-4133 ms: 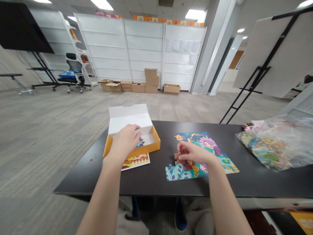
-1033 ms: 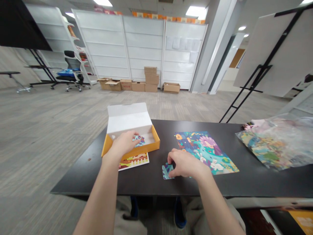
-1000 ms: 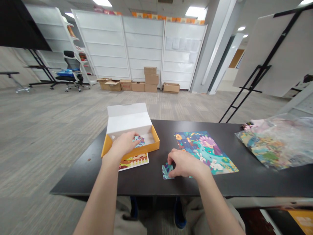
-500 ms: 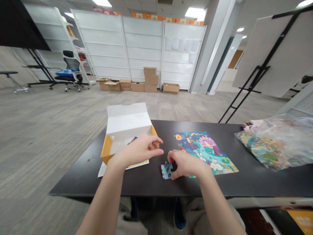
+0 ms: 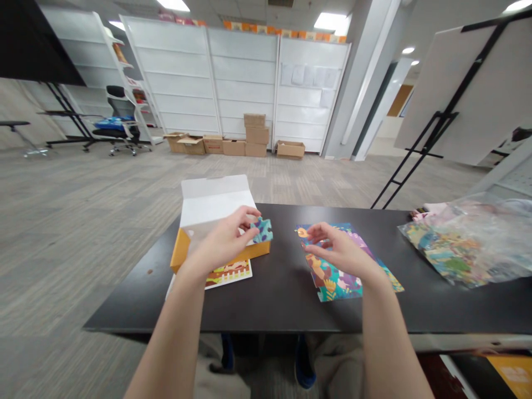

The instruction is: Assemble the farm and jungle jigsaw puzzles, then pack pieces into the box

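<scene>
A teal jigsaw puzzle piece with purple spots [image 5: 262, 230] is pinched in my left hand [image 5: 228, 238], held over the right side of the yellow box [image 5: 257, 250]. The box has a white inside, and its lid [image 5: 216, 194] is folded back. My right hand [image 5: 332, 249] is above the assembled jigsaw puzzle [image 5: 332, 284], fingers apart and holding nothing. Blue, purple and teal animal pictures cover the puzzle, part of which my right hand and forearm hide. A printed sheet [image 5: 233, 272] with a white fence picture lies partly under the box.
A clear plastic bag [image 5: 469, 244] of colourful pieces lies on the right of the black table [image 5: 282, 310]. Beyond the table are cardboard boxes [image 5: 257, 136], white shelving [image 5: 245, 72], an office chair [image 5: 118, 122] and a board on a black stand [image 5: 415, 149].
The spotted puzzle piece has left the table and is now in my left hand at the box. My right hand has let go of it and moved up and right over the puzzle.
</scene>
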`<state>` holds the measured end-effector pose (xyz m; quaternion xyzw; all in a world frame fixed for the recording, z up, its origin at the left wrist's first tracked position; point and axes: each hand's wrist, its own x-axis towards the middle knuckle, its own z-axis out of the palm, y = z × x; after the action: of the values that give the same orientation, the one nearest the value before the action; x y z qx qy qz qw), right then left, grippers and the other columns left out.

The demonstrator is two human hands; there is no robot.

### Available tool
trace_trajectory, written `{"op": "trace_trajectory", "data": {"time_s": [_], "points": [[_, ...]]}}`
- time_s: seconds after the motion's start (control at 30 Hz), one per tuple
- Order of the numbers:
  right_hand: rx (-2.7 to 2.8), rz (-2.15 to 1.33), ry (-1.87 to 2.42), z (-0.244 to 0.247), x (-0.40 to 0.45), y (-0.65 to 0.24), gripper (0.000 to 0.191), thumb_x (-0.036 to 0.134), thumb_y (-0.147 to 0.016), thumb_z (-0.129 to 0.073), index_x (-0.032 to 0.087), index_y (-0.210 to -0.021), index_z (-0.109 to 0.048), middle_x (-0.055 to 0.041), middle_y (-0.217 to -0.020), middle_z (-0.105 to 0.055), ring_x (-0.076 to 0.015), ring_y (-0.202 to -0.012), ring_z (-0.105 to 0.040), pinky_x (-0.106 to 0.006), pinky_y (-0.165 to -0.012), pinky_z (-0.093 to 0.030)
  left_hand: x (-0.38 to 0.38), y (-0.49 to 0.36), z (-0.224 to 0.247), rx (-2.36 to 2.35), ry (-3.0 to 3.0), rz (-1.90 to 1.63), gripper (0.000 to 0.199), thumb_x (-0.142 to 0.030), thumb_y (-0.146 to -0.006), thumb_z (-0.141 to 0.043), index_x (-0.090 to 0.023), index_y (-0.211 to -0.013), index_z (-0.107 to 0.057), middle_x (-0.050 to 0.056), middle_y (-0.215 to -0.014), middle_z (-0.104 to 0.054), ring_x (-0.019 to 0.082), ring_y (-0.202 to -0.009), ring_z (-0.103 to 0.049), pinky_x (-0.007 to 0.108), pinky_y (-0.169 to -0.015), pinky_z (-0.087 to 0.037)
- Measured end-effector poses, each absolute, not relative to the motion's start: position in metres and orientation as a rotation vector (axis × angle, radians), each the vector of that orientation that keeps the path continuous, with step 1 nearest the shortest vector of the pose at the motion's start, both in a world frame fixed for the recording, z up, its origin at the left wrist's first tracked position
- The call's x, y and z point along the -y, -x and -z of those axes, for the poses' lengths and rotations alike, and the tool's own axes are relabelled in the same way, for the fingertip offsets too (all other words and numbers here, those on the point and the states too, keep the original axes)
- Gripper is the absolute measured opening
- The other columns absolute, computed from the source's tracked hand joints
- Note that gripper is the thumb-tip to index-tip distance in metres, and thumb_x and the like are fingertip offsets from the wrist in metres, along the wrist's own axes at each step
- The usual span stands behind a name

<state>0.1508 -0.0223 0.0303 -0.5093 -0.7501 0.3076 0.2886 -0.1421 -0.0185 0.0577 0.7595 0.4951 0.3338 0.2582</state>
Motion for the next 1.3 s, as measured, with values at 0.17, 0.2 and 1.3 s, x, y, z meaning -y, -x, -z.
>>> {"op": "trace_trajectory", "data": {"time_s": [0.17,0.2,1.3], "points": [[1.827,-0.233,2.247,0.003,0.001,-0.232,0.051,0.052,-0.075,-0.072,0.019,-0.113,-0.067,-0.0183,-0.118,-0.065,-0.0361,-0.111,-0.064,-0.045,-0.094,-0.050,0.000,0.173,-0.037,-1.938,-1.998,-0.794,0.035,-0.029,-0.095,-0.039,-0.016,-0.119,-0.061,0.008,-0.087,-0.071,0.023,-0.079,-0.068,0.035,-0.076,-0.051],[1.782,-0.209,2.326,0.009,-0.001,-0.246,0.057,0.057,-0.074,-0.071,0.019,-0.117,-0.067,-0.0189,-0.120,-0.064,-0.0372,-0.112,-0.064,-0.046,-0.093,-0.050,-0.002,0.175,-0.032,-1.984,-2.017,-0.710,0.036,-0.028,-0.095,-0.037,-0.017,-0.117,-0.063,0.010,-0.093,-0.073,0.025,-0.085,-0.069,0.036,-0.079,-0.051],[2.182,-0.626,1.744,-0.003,0.011,-0.189,0.038,0.037,-0.079,-0.073,0.018,-0.111,-0.069,-0.0123,-0.116,-0.069,-0.0279,-0.111,-0.062,-0.039,-0.096,-0.047,0.043,0.044,-0.022,-1.200,-2.747,-0.003,0.024,-0.034,-0.081,-0.062,-0.019,-0.099,-0.067,0.012,-0.099,-0.075,0.033,-0.093,-0.072,0.040,-0.076,-0.056]]}}
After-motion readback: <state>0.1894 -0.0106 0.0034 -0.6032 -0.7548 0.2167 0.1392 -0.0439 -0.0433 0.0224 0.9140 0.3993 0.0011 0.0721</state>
